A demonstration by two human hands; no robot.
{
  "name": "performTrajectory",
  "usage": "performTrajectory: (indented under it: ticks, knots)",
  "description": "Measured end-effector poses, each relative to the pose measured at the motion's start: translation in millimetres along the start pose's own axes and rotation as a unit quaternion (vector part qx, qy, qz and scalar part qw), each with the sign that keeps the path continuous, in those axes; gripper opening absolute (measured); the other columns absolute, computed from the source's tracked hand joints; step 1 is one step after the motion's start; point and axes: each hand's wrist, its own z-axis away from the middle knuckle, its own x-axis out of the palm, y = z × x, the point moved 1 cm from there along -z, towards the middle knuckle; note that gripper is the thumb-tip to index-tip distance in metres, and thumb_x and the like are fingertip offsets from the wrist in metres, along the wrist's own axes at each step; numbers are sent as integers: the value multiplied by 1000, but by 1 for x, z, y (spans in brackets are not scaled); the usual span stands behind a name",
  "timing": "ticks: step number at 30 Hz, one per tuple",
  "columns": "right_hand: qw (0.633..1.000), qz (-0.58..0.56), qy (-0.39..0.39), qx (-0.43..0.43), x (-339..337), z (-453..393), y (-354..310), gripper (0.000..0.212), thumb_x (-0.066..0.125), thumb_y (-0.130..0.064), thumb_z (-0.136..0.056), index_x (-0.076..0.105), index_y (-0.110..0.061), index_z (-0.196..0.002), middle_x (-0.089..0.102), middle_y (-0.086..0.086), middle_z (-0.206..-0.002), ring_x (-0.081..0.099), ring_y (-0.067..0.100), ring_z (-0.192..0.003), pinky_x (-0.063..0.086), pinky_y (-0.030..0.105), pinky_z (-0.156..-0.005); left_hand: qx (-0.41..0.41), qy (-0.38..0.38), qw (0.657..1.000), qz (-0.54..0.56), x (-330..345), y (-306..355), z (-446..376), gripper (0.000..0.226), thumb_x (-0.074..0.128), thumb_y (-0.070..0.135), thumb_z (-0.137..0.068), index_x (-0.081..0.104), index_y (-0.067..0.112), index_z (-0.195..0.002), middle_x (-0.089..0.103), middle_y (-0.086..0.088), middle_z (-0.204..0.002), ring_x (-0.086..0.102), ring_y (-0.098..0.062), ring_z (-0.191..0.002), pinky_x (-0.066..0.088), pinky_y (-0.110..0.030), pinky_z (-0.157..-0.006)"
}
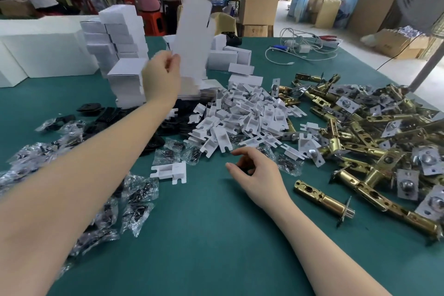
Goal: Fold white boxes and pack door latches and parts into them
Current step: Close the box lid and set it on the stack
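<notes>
You've got no readable text here. The flat white box blank [192, 38] you hold up is plain, no print. Folded white boxes [120, 31] left of it: no labels. Brown cartons [259, 5] behind the blank show faint marks, too blurred to read.
</notes>
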Motion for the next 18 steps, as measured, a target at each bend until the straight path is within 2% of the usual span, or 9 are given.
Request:
performTrajectory:
  ticks: [2,4,6,8,10,12,14,16,18]
  knots:
    - [1000,-11,6,5,-2,0,-2,25,69,-40,-87,54,-46,-107,63,-12,-81,60,3,-77,46,15,-68,-68,-52,986,140,6,19,28,27,52,27,-99,57,20,-74,52,16,-65,46,-4,-69,34,-26,-61]
    - [999,-32,29,14,-3,1,-6,38,63,-47,-90,46,-43,-124,62,-13,-87,61,2,-79,46,14,-68,-138,-112,958,227,14,28,61,17,53,28,-100,62,22,-86,62,9,-81,54,-9,-76,48,-30,-69]
    - [996,-63,59,24,-6,3,-10,52,57,-50,-93,38,-35,-139,61,-14,-98,64,4,-82,50,20,-73,-216,-135,923,287,20,28,94,13,53,26,-101,63,20,-99,66,1,-96,60,-17,-84,55,-34,-66]
    - [995,-71,73,14,-8,6,-13,44,57,-46,-94,44,-32,-134,62,-16,-101,65,6,-87,52,23,-77,-262,-140,898,324,26,28,124,14,49,21,-102,62,18,-105,68,-4,-106,65,-23,-93,58,-40,-76]
    - [996,-61,70,-9,-9,12,-17,26,60,-37,-94,48,-44,-116,61,-25,-101,60,-7,-92,47,11,-74,-245,-151,900,328,29,27,152,22,47,15,-101,59,20,-120,68,-3,-113,65,-22,-104,54,-41,-91]
    - [994,-67,83,-19,-9,16,-21,33,64,-29,-92,45,-50,-109,60,-33,-99,56,-15,-95,41,1,-70,-207,-170,900,345,27,24,171,34,54,13,-94,56,33,-122,71,5,-108,66,-14,-100,55,-35,-86]
    - [991,-80,107,-18,-13,18,-22,44,69,-23,-88,44,-49,-113,56,-43,-101,52,-19,-98,38,-3,-71,-177,-190,900,350,22,17,179,47,62,13,-84,54,38,-122,72,10,-104,67,-8,-97,56,-27,-79]
    - [989,-90,118,-5,-16,15,-20,50,73,-24,-85,47,-39,-124,58,-35,-110,53,-14,-104,40,1,-79,-148,-210,909,329,18,12,181,59,66,10,-79,51,33,-131,71,7,-112,66,-9,-105,54,-23,-84]
    - [989,-102,105,11,-18,12,-19,50,74,-24,-85,49,-36,-126,63,-20,-117,58,-5,-107,48,14,-88,-131,-221,917,305,14,11,183,63,70,9,-79,49,33,-134,68,8,-119,63,-10,-111,53,-27,-92]
